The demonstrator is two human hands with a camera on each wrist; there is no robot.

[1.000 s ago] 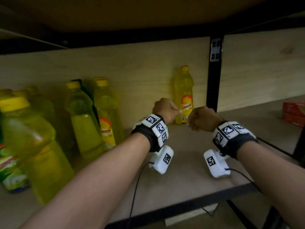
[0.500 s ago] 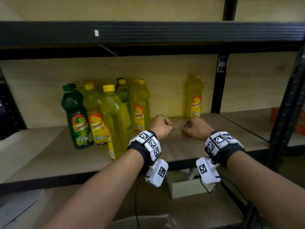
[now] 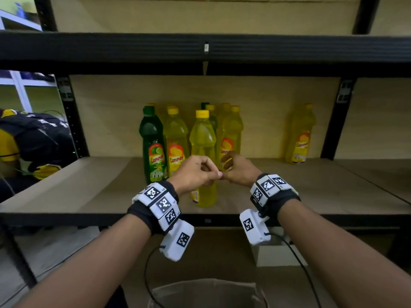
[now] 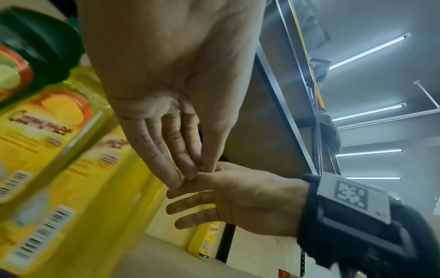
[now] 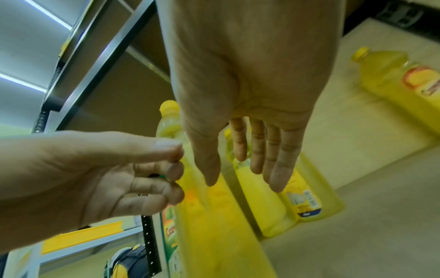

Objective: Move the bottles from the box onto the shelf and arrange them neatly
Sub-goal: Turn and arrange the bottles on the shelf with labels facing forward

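A cluster of bottles stands mid-shelf: a green bottle [image 3: 152, 138] at its left and several yellow ones, the front yellow bottle [image 3: 203, 138] nearest me. A lone yellow bottle [image 3: 300, 134] stands apart at the right. My left hand [image 3: 195, 172] and right hand [image 3: 238, 172] hover in front of the cluster, fingertips touching each other, holding nothing. In the left wrist view the left hand [image 4: 166, 84] has fairly straight fingers resting on the right hand [image 4: 238, 197]. The right hand [image 5: 250, 94] hangs with straight fingers, the left hand [image 5: 95, 169] loosely curled. The box [image 3: 200, 283] shows at the bottom edge.
The wooden shelf board [image 3: 66, 192] has bare room left and right of the cluster. An upper shelf beam [image 3: 133, 50] runs overhead and a black upright [image 3: 331, 130] stands beside the lone bottle. A black and yellow bag [image 3: 33, 141] lies at the left.
The view has pulled back from the shelf and shifted left. Both hands came back toward the shelf's front edge, loosened from fists, and their fingertips now touch.
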